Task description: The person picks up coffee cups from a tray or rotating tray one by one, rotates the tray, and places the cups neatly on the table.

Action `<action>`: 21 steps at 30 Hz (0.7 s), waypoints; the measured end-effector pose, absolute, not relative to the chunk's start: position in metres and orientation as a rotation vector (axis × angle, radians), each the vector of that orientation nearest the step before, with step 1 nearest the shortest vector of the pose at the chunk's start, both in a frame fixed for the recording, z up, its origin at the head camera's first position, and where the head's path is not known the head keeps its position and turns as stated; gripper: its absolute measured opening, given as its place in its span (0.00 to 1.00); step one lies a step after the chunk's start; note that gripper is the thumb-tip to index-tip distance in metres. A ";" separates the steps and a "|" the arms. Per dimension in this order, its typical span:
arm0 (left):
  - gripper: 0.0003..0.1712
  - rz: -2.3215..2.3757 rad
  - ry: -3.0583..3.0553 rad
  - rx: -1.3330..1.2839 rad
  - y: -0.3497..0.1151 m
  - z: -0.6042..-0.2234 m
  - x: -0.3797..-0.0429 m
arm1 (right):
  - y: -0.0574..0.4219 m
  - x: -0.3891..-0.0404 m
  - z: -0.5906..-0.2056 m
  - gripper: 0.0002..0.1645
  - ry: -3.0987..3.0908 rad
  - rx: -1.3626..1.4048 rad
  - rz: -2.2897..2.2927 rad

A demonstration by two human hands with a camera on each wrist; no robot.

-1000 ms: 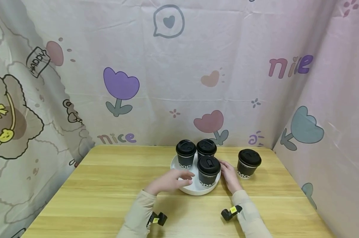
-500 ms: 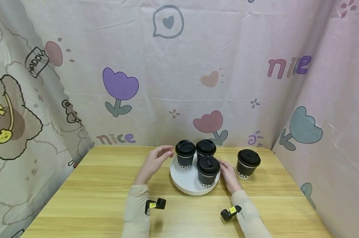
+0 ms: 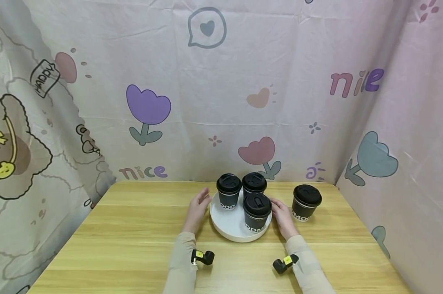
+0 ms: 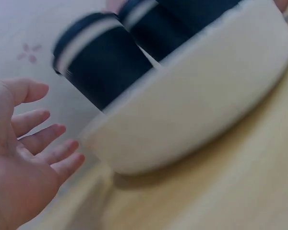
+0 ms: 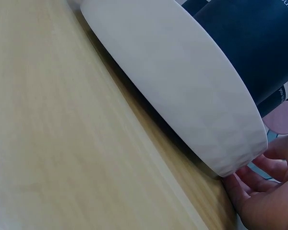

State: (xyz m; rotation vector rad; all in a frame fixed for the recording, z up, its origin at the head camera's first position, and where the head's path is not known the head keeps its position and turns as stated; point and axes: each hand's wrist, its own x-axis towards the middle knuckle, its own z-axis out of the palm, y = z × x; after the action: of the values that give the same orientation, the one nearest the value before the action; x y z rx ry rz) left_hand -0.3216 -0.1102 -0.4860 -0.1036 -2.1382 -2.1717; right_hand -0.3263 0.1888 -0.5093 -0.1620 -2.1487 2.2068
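Our right hand (image 3: 283,216) touches the white tray (image 3: 225,224) on the wooden table (image 3: 125,241); whether it grips, we cannot tell. Our left hand (image 3: 197,210), fingers spread, is beside it. Three lidded cups (image 3: 256,218) stand inside, a fourth cup (image 3: 305,206) nearby.

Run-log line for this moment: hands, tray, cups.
left hand: beside tray, not touching | right hand: touching tray side | tray: on table, holds three cups, upright | fourth cup: on table, right of tray

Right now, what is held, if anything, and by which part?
The left hand holds nothing. The right hand touches the white tray on its right side; a grip is uncertain.
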 end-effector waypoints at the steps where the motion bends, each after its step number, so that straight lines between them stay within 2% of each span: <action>1: 0.32 -2.183 -2.139 -0.108 -0.109 -0.490 -0.322 | 0.189 -0.326 -0.509 0.25 -2.148 -0.163 2.210; 8: 0.34 -2.229 -2.143 -0.137 -0.105 -0.507 -0.324 | 0.191 -0.326 -0.511 0.25 -2.160 -0.155 2.192; 21: 0.33 -2.205 -2.198 -0.099 -0.107 -0.515 -0.328 | 0.191 -0.327 -0.506 0.25 -2.181 -0.149 2.186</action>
State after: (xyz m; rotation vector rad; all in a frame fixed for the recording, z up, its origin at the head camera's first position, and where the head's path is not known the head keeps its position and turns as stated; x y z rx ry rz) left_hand -0.3277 -0.1072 -0.5145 -0.0990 -2.1984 -2.2047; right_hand -0.3266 0.1912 -0.5065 -0.1486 -2.1808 2.1862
